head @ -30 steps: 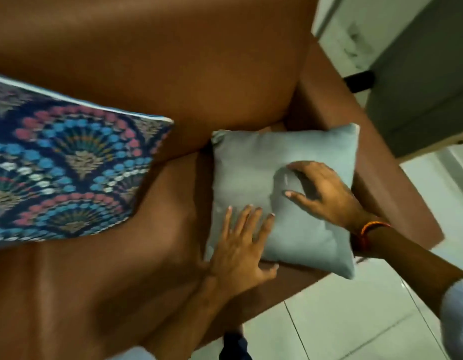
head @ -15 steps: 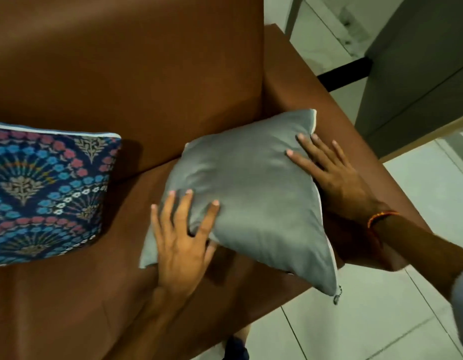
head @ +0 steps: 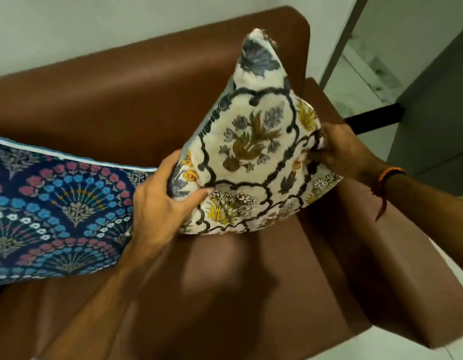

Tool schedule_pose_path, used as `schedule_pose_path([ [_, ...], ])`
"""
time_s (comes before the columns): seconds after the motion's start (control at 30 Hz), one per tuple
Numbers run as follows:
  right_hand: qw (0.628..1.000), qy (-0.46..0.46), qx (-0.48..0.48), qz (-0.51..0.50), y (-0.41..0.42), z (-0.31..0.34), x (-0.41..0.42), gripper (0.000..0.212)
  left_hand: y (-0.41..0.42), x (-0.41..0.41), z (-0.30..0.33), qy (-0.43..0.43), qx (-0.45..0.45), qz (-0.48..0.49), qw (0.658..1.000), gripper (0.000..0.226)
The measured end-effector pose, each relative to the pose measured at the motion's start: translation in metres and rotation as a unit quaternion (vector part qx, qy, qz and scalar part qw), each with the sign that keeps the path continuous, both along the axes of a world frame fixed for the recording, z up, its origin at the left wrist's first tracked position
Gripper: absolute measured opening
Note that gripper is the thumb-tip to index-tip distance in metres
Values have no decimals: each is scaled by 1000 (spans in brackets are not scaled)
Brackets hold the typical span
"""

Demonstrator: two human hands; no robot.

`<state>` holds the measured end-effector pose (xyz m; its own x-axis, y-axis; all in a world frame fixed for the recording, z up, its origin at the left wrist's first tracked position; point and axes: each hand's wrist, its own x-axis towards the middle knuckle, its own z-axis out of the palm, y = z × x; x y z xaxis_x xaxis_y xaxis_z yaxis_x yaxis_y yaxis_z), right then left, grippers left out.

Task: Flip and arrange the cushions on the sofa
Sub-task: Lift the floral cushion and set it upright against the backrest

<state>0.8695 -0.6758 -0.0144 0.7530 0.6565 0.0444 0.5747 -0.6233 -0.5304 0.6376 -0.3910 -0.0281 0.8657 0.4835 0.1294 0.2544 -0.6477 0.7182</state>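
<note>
Both hands are gripping the floral cushion (head: 253,152) — our left hand (head: 160,203) at eight o'clock, our right hand (head: 339,149) at three — above the sofa (head: 121,105).

Orange thread band (head: 390,172) on right wrist

Brown leather-look sofa (head: 152,105): smooth upholstery w/ a soft sheen, light streaks across backrest and seat, no visible weave. Cream floral-print cloth cushion (head: 253,157): woven fabric, matt, slightly coarse-looking; dark scalloped outlines and yellow/grey flowers look printed, not raised, tho blur makes that hard to tell. Dark blue fan-pattern cloth cushion (head: 56,203): matt fabric, finer and flatter, w/ pale piped edging along top. Orange-red thread band (head: 388,174) on right wrist: thin cord, loose end hanging. Pale floor tiles (head: 456,261): hard, glossy, reflective. Wall (head: 69,24) behind: plain, matt paint.
</note>
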Motion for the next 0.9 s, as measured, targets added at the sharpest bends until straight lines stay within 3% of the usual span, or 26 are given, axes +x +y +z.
schedule_pose_path([
  [0.17,999,39,-33,-6,33,-13,30,17,16,35,-5,50,18,7,999,85],
  [0.27,996,86,-22,-22,46,-14,38,41,15,40,-14,92,108,67,988,80],
  [0.33,993,105,42,-28,44,-13,26,62,1,39,-15,45,190,83,977,73],
  [0.43,989,-13,146,-27,47,-16,-12,68,-28,44,-20,-65,257,54,963,71],
  [0.53,984,-155,91,-7,76,-30,-44,66,-55,63,-31,-70,303,1,950,71],
  [0.67,978,-202,28,-40,106,-47,-40,69,-41,79,-54,-32,347,-8,937,70],
  [0.83,973,-155,107,-133,123,-30,-26,70,28,67,-48,-3,319,74,945,74],
  [0.9,966,-222,97,-94,147,-18,-43,67,59,45,-41,-14,327,110,938,72],
])
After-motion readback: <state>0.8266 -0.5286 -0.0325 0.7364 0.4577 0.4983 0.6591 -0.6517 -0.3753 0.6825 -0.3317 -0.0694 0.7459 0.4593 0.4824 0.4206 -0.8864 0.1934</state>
